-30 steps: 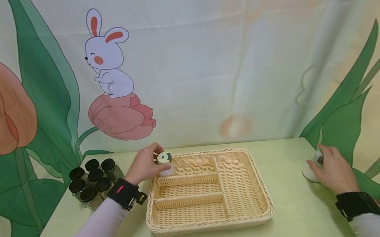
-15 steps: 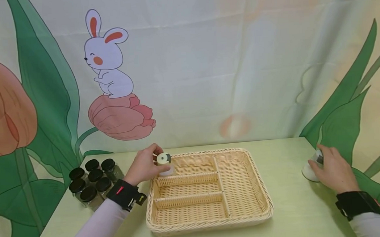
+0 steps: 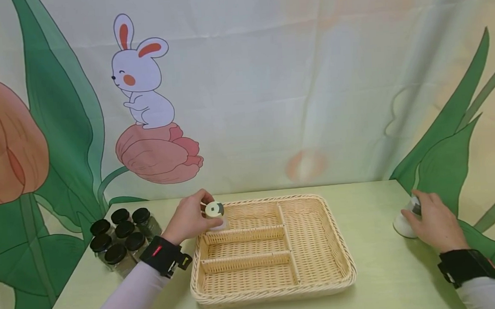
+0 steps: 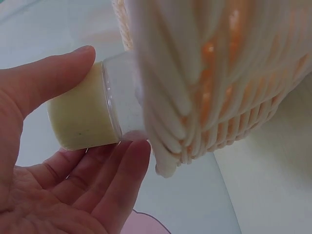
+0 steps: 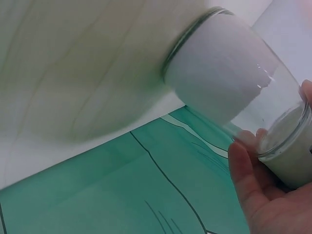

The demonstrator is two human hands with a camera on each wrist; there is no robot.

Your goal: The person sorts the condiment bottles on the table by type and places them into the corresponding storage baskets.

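My left hand (image 3: 188, 217) pinches the pale yellow lid of a clear shaker jar (image 4: 84, 111), thumb on one side and fingers on the other. That jar sits upright in the back left compartment of a wicker basket (image 3: 277, 294), its lower part hidden by the rim. Off to the right, my right hand (image 3: 440, 222) grips the top of a glass shaker jar (image 5: 229, 68) partly filled with white contents. Its base is at the tabletop, and the fingers cover much of its lid.
Several glass jars with black lids (image 3: 124, 229) cluster left of the basket, close to my left forearm. Slim wicker dividers (image 3: 247, 257) split the basket into compartments. A printed curtain (image 3: 244, 102) hangs behind the table (image 3: 378, 269).
Both hands keep their grips in nearly the same places. The head view has shifted very slightly.
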